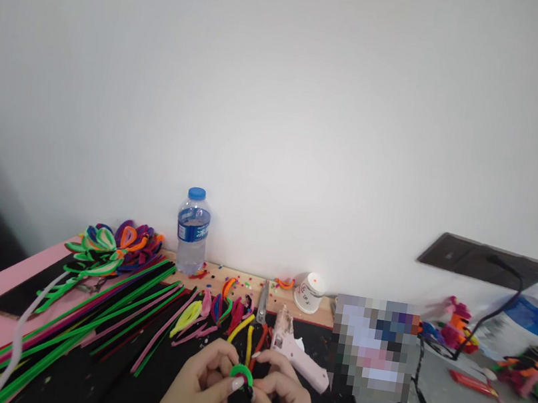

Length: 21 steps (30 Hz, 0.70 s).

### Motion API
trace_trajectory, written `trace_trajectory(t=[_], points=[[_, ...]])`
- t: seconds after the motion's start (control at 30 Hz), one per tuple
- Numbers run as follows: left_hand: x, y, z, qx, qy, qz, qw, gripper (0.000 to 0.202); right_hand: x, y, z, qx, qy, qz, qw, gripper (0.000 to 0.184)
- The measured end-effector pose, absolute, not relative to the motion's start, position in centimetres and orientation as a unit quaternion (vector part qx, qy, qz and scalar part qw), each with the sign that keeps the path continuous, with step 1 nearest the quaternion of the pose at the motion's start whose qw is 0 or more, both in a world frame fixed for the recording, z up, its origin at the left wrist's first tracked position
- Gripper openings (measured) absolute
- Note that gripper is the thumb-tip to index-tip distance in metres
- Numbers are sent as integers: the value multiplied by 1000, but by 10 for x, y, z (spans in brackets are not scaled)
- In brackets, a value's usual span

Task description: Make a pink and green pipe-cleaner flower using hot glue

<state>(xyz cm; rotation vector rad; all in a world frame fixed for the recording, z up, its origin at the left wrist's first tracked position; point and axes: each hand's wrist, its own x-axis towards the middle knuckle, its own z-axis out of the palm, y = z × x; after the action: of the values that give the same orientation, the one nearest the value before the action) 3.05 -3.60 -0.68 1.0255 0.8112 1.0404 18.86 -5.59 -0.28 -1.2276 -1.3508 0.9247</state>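
Observation:
My left hand (pixel 201 387) and my right hand (pixel 282 399) meet at the bottom centre, both pinching a short green pipe cleaner (pixel 242 372) bent into an arch. The fingers of both hands are curled closed on it. Just behind them lie a pale pink glue gun (pixel 294 353), scissors with orange handles (pixel 262 315) and several small folded pipe-cleaner loops (pixel 212 311) on the black mat (pixel 121 381).
Long green, pink and purple pipe cleaners (pixel 94 317) fan across the left. Finished pipe-cleaner flowers (pixel 113 245) and a phone (pixel 25 296) lie beyond. A water bottle (pixel 192 230) and a paper cup (pixel 308 293) stand by the wall. A cable (pixel 426 400) crosses the right.

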Motion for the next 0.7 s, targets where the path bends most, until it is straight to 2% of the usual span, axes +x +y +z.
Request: trace_trajectory(t=[0.27, 0.7], points=[[30, -35, -7, 460, 368, 464, 661, 22, 182, -56, -2, -517, -545, 378, 542, 21], [29, -35, -9, 472, 378, 460, 651, 30, 184, -54, -11, -508, -538, 396, 543, 25]])
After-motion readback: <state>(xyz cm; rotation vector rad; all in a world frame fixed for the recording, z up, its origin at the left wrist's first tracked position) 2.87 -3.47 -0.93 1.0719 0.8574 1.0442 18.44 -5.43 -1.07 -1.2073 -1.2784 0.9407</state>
